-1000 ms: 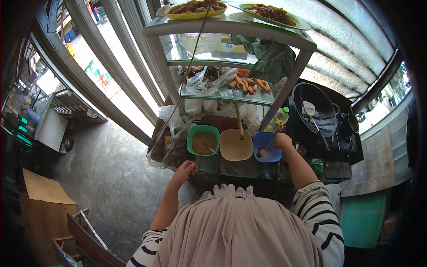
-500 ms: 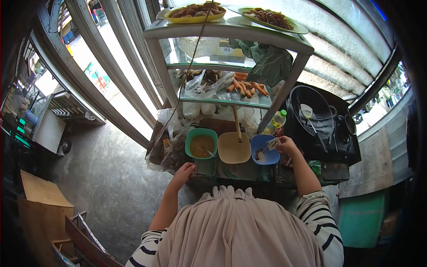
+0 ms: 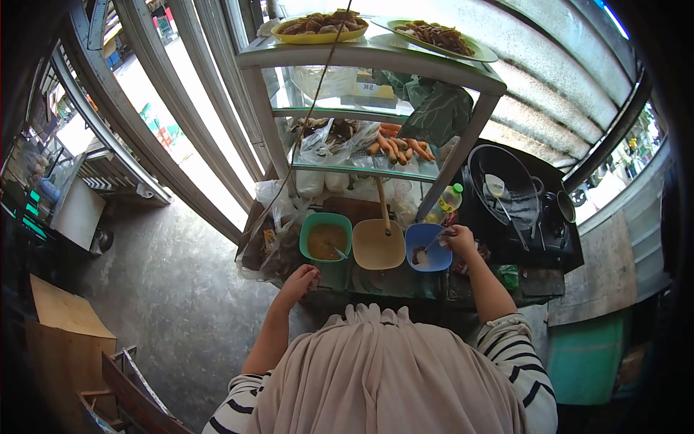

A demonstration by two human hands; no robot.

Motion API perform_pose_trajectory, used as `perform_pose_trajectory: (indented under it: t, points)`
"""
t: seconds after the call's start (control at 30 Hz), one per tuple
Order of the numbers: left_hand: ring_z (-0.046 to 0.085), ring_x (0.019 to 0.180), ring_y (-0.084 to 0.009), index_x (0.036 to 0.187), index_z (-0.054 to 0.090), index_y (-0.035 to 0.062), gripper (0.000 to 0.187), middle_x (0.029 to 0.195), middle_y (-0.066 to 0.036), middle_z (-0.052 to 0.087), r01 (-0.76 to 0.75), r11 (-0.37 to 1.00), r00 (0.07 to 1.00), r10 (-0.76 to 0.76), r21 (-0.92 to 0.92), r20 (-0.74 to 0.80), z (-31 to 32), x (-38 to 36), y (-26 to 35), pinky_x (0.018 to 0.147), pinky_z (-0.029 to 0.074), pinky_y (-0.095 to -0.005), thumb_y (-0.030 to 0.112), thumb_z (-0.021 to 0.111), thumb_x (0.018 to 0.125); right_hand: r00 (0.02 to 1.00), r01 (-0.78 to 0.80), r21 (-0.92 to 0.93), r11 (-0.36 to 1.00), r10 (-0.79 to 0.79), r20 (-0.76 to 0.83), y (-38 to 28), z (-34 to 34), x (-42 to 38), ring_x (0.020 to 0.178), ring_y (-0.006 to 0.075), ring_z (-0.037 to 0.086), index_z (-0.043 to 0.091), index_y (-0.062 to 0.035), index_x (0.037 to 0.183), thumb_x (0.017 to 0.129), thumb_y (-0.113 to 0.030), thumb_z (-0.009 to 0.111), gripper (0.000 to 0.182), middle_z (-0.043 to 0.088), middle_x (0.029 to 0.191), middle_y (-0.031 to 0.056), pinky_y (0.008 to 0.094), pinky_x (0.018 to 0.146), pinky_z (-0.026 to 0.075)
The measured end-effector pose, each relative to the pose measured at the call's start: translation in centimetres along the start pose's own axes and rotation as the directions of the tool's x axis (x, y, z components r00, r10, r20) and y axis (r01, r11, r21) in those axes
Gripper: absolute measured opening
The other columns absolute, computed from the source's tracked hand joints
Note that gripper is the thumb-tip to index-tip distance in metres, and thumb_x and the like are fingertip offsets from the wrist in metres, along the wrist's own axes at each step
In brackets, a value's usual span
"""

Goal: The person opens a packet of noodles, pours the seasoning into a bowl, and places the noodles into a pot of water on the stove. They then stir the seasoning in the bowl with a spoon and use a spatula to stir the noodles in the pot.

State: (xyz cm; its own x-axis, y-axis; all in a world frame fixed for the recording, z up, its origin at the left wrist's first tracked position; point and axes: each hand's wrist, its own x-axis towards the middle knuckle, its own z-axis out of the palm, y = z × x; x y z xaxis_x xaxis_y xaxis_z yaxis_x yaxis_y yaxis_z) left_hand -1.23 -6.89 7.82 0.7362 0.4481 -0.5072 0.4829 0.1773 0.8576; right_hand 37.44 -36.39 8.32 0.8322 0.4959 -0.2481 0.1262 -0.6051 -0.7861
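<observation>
My right hand (image 3: 460,240) is at the right rim of a blue bowl (image 3: 439,262), fingers pinched on what looks like a small sachet (image 3: 444,233), now seen narrow and tilted over the bowl. White powder and a dark reddish-brown patch lie in that bowl. My left hand (image 3: 301,280) is closed just below a green bowl (image 3: 325,258); whatever is between its fingertips is too small to make out. Brownish liquid and a spoon (image 3: 338,252) are in the green bowl. Between the two bowls sits a beige bowl (image 3: 379,249), with a long wooden handle (image 3: 383,206) behind it.
A glass-shelved case (image 3: 361,173) holds carrots (image 3: 402,147) and plastic bags, with two plates of food on top. To the right, a black wok (image 3: 499,184) rests on a stove. A green-capped bottle (image 3: 450,199) stands behind the blue bowl. Plastic bags (image 3: 278,239) lie at left.
The sachet in my right hand has turned from showing its printed face to a narrow, tilted view. My right hand has shifted slightly. My left hand stays in place.
</observation>
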Motion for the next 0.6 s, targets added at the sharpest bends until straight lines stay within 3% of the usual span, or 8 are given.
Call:
perform_pose_trajectory:
  t: [0.13, 0.2, 0.33, 0.43, 0.47, 0.5, 0.53, 0.6]
  points:
    - [0.052, 0.076, -0.0074, 0.103, 0.055, 0.0151, 0.022, 0.094, 0.004, 0.061, -0.005, 1.000, 1.000, 0.005, -0.001, -0.010, -0.2, -0.2, -0.7, 0.064, 0.038, -0.0237, 0.032, 0.048, 0.093, 0.993, 0.003, -0.112, 0.994, -0.017, -0.118, -1.1, 0.5, -0.2, 0.066, 0.0191, 0.064, 0.063, -0.0008, 0.083, 0.085, -0.011, 0.058, 0.011, 0.063, 0.073, 0.0120, 0.0333, 0.055, 0.050]
    - [0.051, 0.074, -0.0074, 0.103, 0.055, 0.0138, 0.022, 0.093, 0.004, 0.061, -0.004, 1.000, 1.000, 0.004, -0.018, -0.024, -0.1, -0.6, -0.7, 0.062, 0.038, -0.0230, 0.031, 0.048, 0.092, 0.940, 0.235, -0.351, 0.907, -0.304, -0.156, -0.3, 1.1, 0.7, 0.076, 0.0257, 0.063, 0.063, -0.0013, 0.086, 0.086, -0.014, 0.054, 0.016, 0.063, 0.082, 0.0140, 0.0401, 0.064, 0.048]
    - [0.050, 0.072, -0.0073, 0.102, 0.056, 0.0132, 0.022, 0.092, 0.004, 0.061, 0.000, 0.999, 0.999, -0.002, -0.041, -0.047, -0.4, -1.2, -1.0, 0.061, 0.037, -0.0225, 0.030, 0.048, 0.092, 0.896, 0.297, -0.486, 0.822, -0.416, -0.154, -1.8, 0.7, -0.4, 0.088, 0.0293, 0.059, 0.065, -0.0033, 0.087, 0.081, -0.012, 0.057, 0.013, 0.062, 0.093, 0.0143, 0.0431, 0.073, 0.044]
    - [0.050, 0.072, -0.0069, 0.102, 0.056, 0.0137, 0.021, 0.092, 0.004, 0.061, 0.007, 0.998, 0.997, -0.011, -0.061, -0.074, -0.7, -1.3, -1.5, 0.062, 0.038, -0.0227, 0.031, 0.048, 0.092, 0.565, 0.382, -0.728, 0.569, -0.767, -0.303, -3.5, 1.7, -3.0, 0.090, 0.0269, 0.060, 0.068, -0.0117, 0.090, 0.074, -0.012, 0.060, 0.018, 0.063, 0.092, 0.0110, 0.0398, 0.078, 0.042]
    - [0.050, 0.072, -0.0069, 0.102, 0.056, 0.0137, 0.021, 0.092, 0.004, 0.061, 0.009, 0.998, 0.997, -0.014, -0.063, -0.073, -0.7, -1.3, -1.8, 0.062, 0.038, -0.0227, 0.031, 0.048, 0.092, 0.567, 0.382, -0.728, 0.569, -0.767, -0.301, -2.2, 2.0, -3.0, 0.090, 0.0269, 0.060, 0.068, -0.0117, 0.090, 0.074, -0.012, 0.060, 0.018, 0.063, 0.092, 0.0110, 0.0398, 0.078, 0.042]
    - [0.050, 0.072, -0.0068, 0.102, 0.056, 0.0138, 0.022, 0.092, 0.004, 0.060, 0.021, 0.998, 0.997, -0.025, -0.060, -0.073, -0.7, -1.4, -2.0, 0.062, 0.038, -0.0229, 0.031, 0.049, 0.092, 0.837, 0.404, -0.789, 0.462, -0.535, 0.115, -0.7, 2.2, -2.8, 0.087, 0.0266, 0.061, 0.068, -0.0135, 0.091, 0.073, -0.010, 0.060, 0.020, 0.064, 0.086, 0.0099, 0.0403, 0.079, 0.041]
    - [0.050, 0.073, -0.0066, 0.102, 0.056, 0.0139, 0.022, 0.092, 0.005, 0.060, 0.028, 0.998, 0.997, -0.033, -0.057, -0.074, -0.8, -1.3, -1.9, 0.063, 0.038, -0.0232, 0.032, 0.049, 0.091, 0.876, 0.477, -0.802, 0.360, -0.121, 0.467, 1.3, 2.3, -2.1, 0.085, 0.0263, 0.062, 0.069, -0.0153, 0.092, 0.071, -0.008, 0.059, 0.023, 0.065, 0.080, 0.0089, 0.0408, 0.080, 0.040]
    - [0.050, 0.073, -0.0066, 0.102, 0.056, 0.0141, 0.022, 0.092, 0.005, 0.060, 0.022, 0.999, 0.997, -0.026, -0.047, -0.073, -0.9, -1.4, -1.5, 0.063, 0.038, -0.0232, 0.032, 0.049, 0.091, 0.897, 0.407, -0.793, 0.453, -0.362, 0.254, 2.6, 2.4, -0.8, 0.082, 0.0257, 0.064, 0.069, -0.0180, 0.091, 0.072, -0.009, 0.057, 0.025, 0.065, 0.074, 0.0079, 0.0410, 0.083, 0.039]
